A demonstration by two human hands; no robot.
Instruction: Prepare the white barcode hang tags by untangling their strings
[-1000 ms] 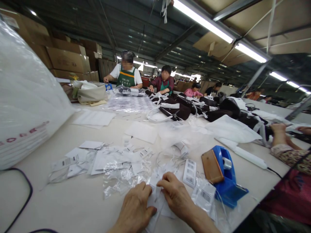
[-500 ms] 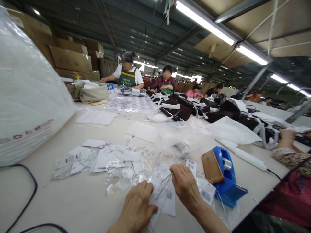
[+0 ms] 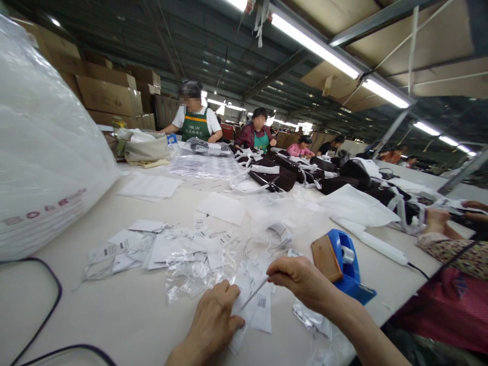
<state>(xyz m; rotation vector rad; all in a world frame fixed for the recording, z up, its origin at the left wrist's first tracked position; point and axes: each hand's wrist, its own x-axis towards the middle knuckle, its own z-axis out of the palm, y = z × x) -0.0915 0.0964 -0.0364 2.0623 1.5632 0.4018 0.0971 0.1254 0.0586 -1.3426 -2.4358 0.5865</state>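
1. White paper hang tags (image 3: 256, 305) lie under both hands at the near table edge; left hand (image 3: 213, 325) pressed flat on the small stack, fingers together, pinning it rather than gripping.
2. Right hand (image 3: 301, 277) raised just above the stack, thumb and fingers pinched shut on a thin string (image 3: 254, 294) running down to the tags.
3. Judged as mid-way: loose barcode tags (image 3: 152, 246) and crumpled clear sleeves (image 3: 194, 274) spread behind, apparently not yet handled; no finished pile told apart.
4. Containers: blue tape dispenser (image 3: 348, 269) with tape roll just right of the hand; beige bag (image 3: 147, 147) far left with white contents; large plastic sack (image 3: 41, 152), contents unclear.
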